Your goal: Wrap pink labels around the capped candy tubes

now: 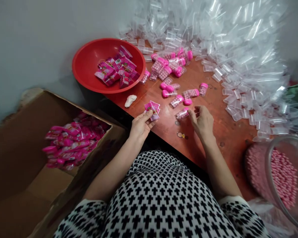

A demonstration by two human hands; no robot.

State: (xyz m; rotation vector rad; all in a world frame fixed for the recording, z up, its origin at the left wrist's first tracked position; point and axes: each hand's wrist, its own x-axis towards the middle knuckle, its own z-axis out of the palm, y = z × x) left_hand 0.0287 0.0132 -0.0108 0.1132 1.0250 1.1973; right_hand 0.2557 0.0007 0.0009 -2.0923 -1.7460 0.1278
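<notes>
My left hand (141,127) pinches a small fanned stack of pink printed labels (152,109) between thumb and fingers, above the table's near edge. Over the table, my right hand (203,122) is curled, its thumb and fingertips at the pink cap of a clear tube (182,114) filled with pink beads or candy balls. That tube lies tilted on its side. Just beyond it are several similar capped tubes (176,101), lying loose. A larger heap of filled tubes (164,67) sits farther back.
A red bowl (85,74) with pink labels stands at the back left. Below it, a cardboard box (17,132) holds labelled pink tubes (73,142). Clear tubes (243,72) pile up at right on the orange table (169,130). A tub of pink balls (284,178) stands front right.
</notes>
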